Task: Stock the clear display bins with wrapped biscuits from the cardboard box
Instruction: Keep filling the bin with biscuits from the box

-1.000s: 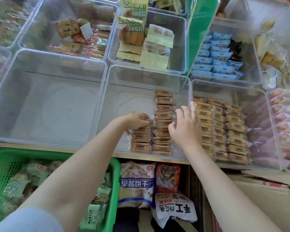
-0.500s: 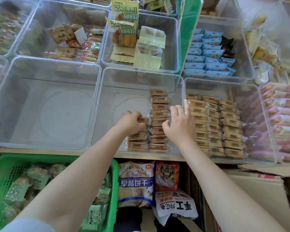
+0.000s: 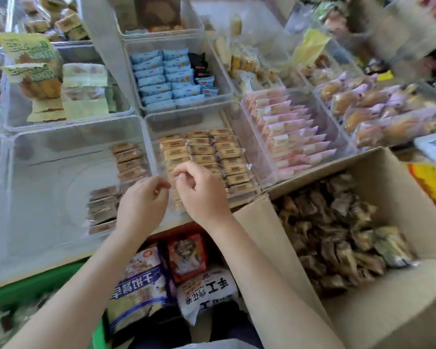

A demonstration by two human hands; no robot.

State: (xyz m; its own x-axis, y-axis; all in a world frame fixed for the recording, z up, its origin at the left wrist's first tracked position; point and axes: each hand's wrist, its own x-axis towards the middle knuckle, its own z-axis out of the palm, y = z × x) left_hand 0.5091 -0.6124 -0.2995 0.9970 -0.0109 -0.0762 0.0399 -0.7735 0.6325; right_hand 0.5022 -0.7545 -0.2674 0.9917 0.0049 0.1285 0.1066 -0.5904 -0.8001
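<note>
A clear bin [image 3: 61, 129] in front of me holds two short rows of brown wrapped biscuits [image 3: 129, 159] along its right side. The bin to its right [image 3: 247, 147] is packed with similar biscuits [image 3: 212, 152]. My left hand [image 3: 142, 205] and right hand [image 3: 202, 195] hover side by side over the near edges of these two bins, fingers loosely curled, holding nothing. The open cardboard box [image 3: 388, 311] stands at the lower right, full of loose wrapped biscuits [image 3: 337, 235] in dark brown and green wrappers.
Behind are bins of blue packets [image 3: 166, 76] and pink-wrapped cakes [image 3: 292, 132], with more bins of snacks further back. Below the shelf edge lie large snack bags [image 3: 141, 280] and a green basket [image 3: 35, 285] at the lower left.
Both hands have come back out of the bin and let go of the biscuit rows. My view has swung right, bringing the cardboard box into sight.
</note>
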